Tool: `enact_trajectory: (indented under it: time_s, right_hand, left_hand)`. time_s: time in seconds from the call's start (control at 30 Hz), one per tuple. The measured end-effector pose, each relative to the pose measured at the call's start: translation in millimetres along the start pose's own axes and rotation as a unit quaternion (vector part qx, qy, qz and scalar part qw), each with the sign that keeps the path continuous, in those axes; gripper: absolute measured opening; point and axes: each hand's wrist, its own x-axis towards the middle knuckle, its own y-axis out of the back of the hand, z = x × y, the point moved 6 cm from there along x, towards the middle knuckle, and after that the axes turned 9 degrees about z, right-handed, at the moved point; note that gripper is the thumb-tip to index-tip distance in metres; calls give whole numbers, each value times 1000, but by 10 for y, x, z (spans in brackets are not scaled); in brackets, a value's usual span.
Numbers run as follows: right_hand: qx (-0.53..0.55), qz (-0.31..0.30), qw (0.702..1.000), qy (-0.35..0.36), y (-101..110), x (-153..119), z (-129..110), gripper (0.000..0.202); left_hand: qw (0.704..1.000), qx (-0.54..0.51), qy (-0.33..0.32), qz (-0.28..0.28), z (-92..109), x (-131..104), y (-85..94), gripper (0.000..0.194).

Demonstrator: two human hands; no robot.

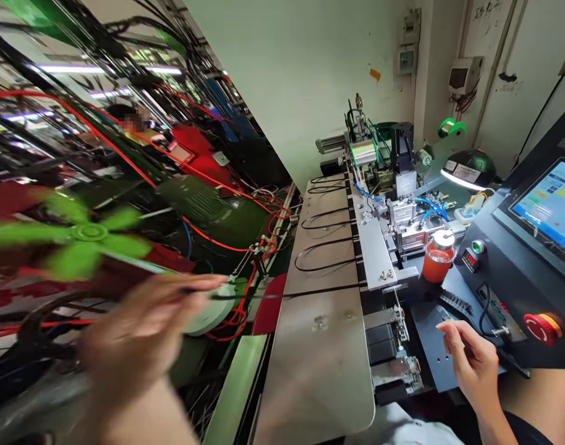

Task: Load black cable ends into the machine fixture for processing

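Observation:
My left hand (138,327), smeared by motion, pinches a thin black cable (310,293) near one end. From those fingers the cable runs almost straight across the metal plate (319,364) to the bench machine (396,225). Several more black cables (326,253) lie looped on the plate, their ends at the machine's edge. My right hand (472,358) is closed, thumb and forefinger together, low over the dark base plate (433,352). A small pale piece shows just beyond those fingertips; whether they hold it I cannot make out. A black brush (456,301) lies just above this hand.
A jar of reddish-orange content (437,259) stands by the machine. To the right are a touchscreen (549,204) and a red emergency stop button (539,327). A green fan (88,232) and red hoses are on the left, with another person (141,133) farther back.

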Motion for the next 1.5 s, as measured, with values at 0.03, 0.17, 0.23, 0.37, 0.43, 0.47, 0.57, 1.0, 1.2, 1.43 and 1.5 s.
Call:
enact_trajectory:
  time_s: [0.03,0.17,0.23,0.37,0.43,0.47,0.57,1.0,1.2,1.43,1.5]
  right_hand:
    - [-1,-7,1000,-4,-9,-3,-11,19]
    - [11,-58,998,-38,-100,-33,-34,17]
    - [26,-86,994,-64,-171,-61,-31,14]
    - [72,-108,985,-115,-307,-118,11,8]
    - [89,-107,981,-132,-343,-122,38,8]
    - [90,-108,981,-135,-347,-110,46,10]
    - [67,-170,975,-124,-363,-46,42,19]
    - [42,40,995,76,-440,-161,-214,14]
    - [-5,-7,1000,5,-460,-132,-124,19]
    - [-9,6,991,-132,-277,-70,189,27]
    - [-5,-4,989,-145,-282,-78,226,27]
  left_hand:
    - [993,-98,-30,-63,171,-47,-325,20]
    - [873,-265,-52,-406,826,-610,-1599,21]
    - [854,-280,-42,-436,998,-857,-1915,25]
    - [881,-265,-44,-389,1040,-1139,-2090,23]
    - [896,-249,-50,-365,1000,-1192,-2080,22]
    - [901,-237,-58,-359,984,-1205,-2071,21]
    - [903,-196,-107,-367,988,-1217,-2051,22]
    - [862,-321,93,-381,1038,-1246,-2053,30]
    - [874,-286,94,-381,971,-1231,-2079,30]
    - [906,-140,72,-393,733,-1155,-2236,29]
    - [904,-112,64,-408,724,-1191,-2277,29]
